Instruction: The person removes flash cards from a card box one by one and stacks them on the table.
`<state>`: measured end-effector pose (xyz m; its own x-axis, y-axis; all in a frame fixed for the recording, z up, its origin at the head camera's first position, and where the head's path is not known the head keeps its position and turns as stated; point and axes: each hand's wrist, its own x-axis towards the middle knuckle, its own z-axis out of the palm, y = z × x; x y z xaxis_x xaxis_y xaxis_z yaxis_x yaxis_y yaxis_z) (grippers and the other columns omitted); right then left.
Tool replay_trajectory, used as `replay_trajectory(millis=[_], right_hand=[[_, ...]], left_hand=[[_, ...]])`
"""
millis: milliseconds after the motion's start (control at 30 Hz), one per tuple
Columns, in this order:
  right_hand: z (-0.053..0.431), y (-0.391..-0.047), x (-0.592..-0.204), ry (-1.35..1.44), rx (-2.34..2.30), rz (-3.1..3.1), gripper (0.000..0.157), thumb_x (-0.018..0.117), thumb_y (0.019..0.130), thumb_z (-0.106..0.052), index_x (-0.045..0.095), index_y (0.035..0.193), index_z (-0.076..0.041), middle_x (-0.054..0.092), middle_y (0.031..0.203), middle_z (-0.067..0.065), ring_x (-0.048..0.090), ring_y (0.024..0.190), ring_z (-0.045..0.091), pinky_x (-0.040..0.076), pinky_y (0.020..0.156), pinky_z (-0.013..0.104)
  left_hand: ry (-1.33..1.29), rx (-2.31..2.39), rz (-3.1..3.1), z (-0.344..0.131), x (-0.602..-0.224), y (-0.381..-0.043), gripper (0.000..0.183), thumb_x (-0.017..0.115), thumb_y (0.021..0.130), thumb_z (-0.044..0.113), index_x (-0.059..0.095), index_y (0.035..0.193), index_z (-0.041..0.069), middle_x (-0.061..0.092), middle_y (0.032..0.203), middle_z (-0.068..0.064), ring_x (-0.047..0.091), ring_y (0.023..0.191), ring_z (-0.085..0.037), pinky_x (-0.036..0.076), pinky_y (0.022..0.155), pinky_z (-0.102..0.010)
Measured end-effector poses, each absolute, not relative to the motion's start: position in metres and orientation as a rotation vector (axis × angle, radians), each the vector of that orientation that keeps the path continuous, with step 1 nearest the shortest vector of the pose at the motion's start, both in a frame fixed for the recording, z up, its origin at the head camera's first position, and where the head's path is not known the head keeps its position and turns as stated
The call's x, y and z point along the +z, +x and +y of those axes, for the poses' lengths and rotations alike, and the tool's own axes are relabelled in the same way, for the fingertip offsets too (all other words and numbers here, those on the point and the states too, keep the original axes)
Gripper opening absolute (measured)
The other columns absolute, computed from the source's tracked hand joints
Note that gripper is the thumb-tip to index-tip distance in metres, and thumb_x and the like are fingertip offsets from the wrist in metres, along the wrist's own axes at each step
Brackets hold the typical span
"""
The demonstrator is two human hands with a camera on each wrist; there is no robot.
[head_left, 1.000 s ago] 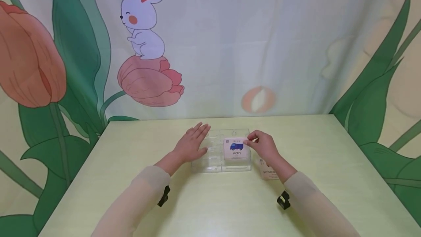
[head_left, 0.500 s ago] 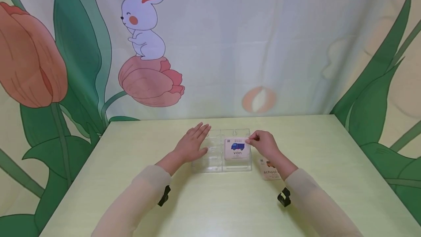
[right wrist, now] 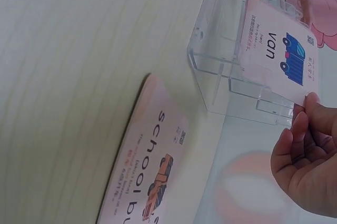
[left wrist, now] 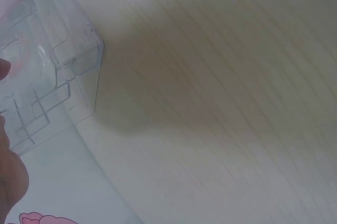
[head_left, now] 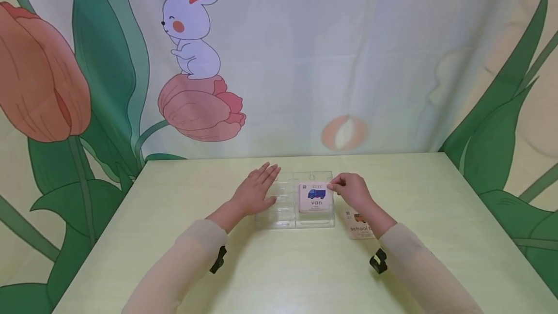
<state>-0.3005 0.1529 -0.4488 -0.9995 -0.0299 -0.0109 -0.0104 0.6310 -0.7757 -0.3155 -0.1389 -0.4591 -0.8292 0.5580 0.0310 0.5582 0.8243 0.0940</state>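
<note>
A clear plastic tray [head_left: 315, 220] with two side-by-side compartments sits near the table's far edge. My right hand [head_left: 351, 189] pinches the far right corner of a pink-white flash card [right wrist: 281, 50] that reads "van" and shows a blue truck. The card is over the tray's right compartment; whether it rests on the bottom I cannot tell. My left hand [head_left: 255, 190] lies with straight fingers against the tray's left side. Below my right wrist, a stack of flash cards [right wrist: 150, 176] lies on the table, its top one showing an orange school bus, partly hidden in the head view.
The pale wooden table [head_left: 279, 275] stretches around the tray. A printed curtain [head_left: 279, 62] with a rabbit and tulips hangs right behind the table's far edge. Each wrist bears a small black camera mount [head_left: 378, 261].
Both hands hold nearly the same pose. The van card and the right hand have barely shifted, and more of the school bus card shows beside the right wrist.
</note>
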Motion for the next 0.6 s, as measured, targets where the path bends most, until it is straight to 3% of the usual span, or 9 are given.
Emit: replay_trajectory(millis=[600], right_hand=[[0.1548,-0.3029,-0.4423,-0.09,-1.336,2.897,0.016,0.067,0.099,-0.014,0.072,0.099,0.001,0.072,0.093,0.016,0.061,0.08,0.019,0.047,0.067,0.023]], left_hand=[[-0.913,-0.149,-2.997,-0.1376,-0.4549,-0.3133,0.078,0.054,0.102,0.035,0.018,0.163,0.002,0.022,0.172,-0.016,0.015,0.161,-0.037,0.022,0.13,-0.054]])
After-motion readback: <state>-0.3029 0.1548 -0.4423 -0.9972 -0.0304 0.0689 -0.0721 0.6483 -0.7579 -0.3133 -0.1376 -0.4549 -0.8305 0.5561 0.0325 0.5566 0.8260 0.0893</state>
